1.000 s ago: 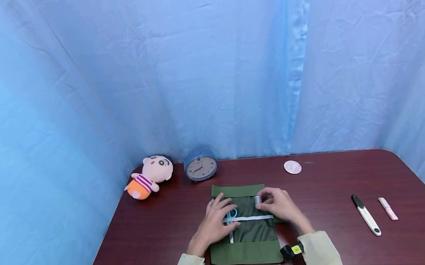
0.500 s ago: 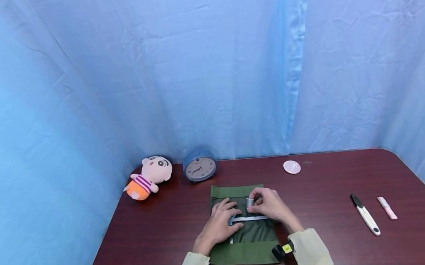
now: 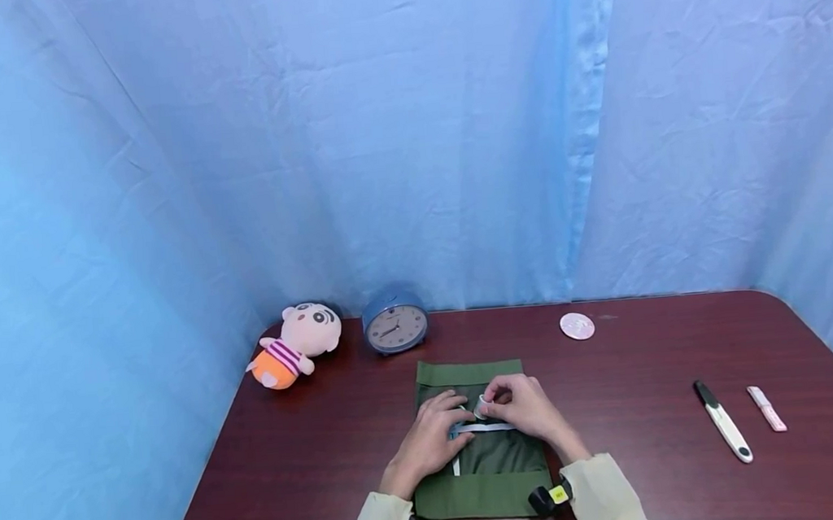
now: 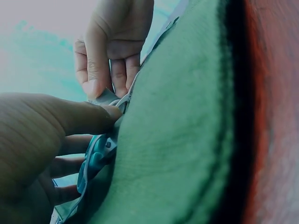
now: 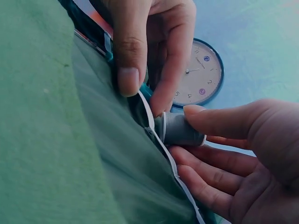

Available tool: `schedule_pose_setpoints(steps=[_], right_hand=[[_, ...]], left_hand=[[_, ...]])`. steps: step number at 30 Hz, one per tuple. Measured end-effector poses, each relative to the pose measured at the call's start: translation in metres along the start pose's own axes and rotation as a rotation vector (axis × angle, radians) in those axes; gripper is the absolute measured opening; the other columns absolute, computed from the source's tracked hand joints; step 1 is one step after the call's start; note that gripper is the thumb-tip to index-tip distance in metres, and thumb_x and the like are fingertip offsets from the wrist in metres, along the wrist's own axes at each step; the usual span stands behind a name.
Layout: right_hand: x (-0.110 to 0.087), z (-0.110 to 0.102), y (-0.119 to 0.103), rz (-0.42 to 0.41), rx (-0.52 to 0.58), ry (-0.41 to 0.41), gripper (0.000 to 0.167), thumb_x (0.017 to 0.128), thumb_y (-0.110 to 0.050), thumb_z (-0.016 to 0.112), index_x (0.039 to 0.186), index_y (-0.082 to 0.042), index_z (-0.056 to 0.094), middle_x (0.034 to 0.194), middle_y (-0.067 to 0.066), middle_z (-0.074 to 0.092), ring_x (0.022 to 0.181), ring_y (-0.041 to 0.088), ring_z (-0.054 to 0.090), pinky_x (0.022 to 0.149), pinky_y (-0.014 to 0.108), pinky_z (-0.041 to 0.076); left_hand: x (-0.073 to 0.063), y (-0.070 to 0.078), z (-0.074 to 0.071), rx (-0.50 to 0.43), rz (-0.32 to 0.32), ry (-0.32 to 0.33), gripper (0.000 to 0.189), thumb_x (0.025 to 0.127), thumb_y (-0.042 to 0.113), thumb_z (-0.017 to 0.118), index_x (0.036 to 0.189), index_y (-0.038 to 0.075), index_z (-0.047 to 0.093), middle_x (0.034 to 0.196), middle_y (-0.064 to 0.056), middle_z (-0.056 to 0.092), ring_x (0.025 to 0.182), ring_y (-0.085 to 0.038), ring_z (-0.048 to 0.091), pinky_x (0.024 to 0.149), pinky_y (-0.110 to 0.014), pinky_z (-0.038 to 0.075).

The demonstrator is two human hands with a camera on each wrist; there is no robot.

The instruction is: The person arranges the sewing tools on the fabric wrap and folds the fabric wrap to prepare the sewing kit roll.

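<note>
My right hand pinches a grey thread spool between thumb and fingers, its end right at the white elastic band. The band crosses a green cloth roll-up pouch spread on the table. My left hand lies over the left side of the pouch, thumb and index finger on either side of the band close to the spool. Under its fingers are scissors with light blue handles, tucked behind the band and mostly hidden in the head view.
A plush doll and a blue alarm clock stand at the back left. Further right is a round pinkish disc. A black-and-white handled tool and a small pink-and-white item lie at the right.
My right hand has brought the spool left and down to the elastic band, tilting it. My left hand has shifted slightly right, covering more of the scissors.
</note>
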State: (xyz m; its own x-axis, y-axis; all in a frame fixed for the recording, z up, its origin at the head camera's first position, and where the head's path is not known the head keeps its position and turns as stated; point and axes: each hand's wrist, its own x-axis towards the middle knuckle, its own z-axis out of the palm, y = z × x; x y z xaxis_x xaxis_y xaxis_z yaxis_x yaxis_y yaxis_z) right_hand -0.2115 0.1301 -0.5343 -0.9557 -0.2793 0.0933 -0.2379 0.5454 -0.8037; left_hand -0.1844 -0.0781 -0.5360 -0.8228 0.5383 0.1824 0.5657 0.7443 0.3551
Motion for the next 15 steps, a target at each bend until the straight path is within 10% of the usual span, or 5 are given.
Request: schedule_pose_setpoints(steps=[15], right_hand=[[-0.0025,0.0034,0.0027,0.013,0.039,-0.002,0.008,0.085,-0.021,0.080,0.082,-0.016,0.074,0.082,-0.002,0.073,0.074,0.006,0.069,0.066,0.019,0.055]], left_hand=[[0.0002,-0.0031,0.0041,-0.022,0.071,0.084,0.010,0.089,0.020,0.076,0.097,0.014,0.077,0.127,-0.006,0.071,0.130,-0.027,0.060,0.109,-0.045,0.048]])
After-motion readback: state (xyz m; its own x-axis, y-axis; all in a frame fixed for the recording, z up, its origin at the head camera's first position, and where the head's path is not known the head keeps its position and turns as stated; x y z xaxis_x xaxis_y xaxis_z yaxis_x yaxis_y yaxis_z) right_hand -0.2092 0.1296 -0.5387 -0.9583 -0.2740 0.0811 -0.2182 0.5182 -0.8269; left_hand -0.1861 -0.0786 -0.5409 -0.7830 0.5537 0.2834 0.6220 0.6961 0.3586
